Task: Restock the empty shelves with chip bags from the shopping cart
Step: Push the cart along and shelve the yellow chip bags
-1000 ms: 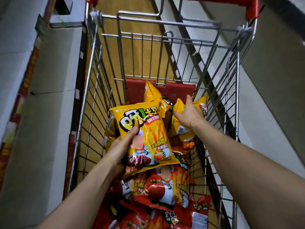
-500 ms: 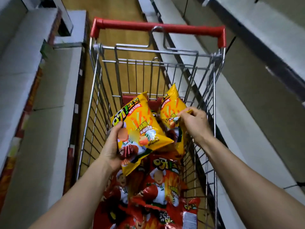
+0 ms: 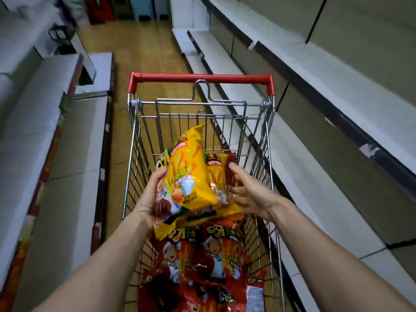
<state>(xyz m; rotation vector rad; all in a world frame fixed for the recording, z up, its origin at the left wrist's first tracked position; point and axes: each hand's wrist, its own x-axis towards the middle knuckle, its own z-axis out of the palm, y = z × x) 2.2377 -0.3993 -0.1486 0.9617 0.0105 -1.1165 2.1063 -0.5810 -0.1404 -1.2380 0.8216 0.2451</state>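
Note:
A wire shopping cart (image 3: 269, 140) with a red handle (image 3: 202, 77) stands in front of me. Above its basket I hold a small stack of yellow chip bags (image 3: 189, 176). My left hand (image 3: 149, 199) grips the stack's left edge, thumb on top and fingers underneath. On the right side my right hand (image 3: 247, 194) has its fingers spread and touches a second yellow bag (image 3: 217, 174) in the stack. Several red chip bags (image 3: 213, 255) lie in the bottom of the cart, nearer to me.
Bare grey shelves (image 3: 304, 176) run along the right of the aisle in stepped tiers. More low shelves (image 3: 74, 165) line the left, with coloured price strips on their edges. A wooden floor (image 3: 144, 59) stretches ahead, with dark objects at the far end.
My right hand brought its yellow bag over onto the one in my left hand and let go its pinch. Both hands rose with the stack; the view tilted up the aisle.

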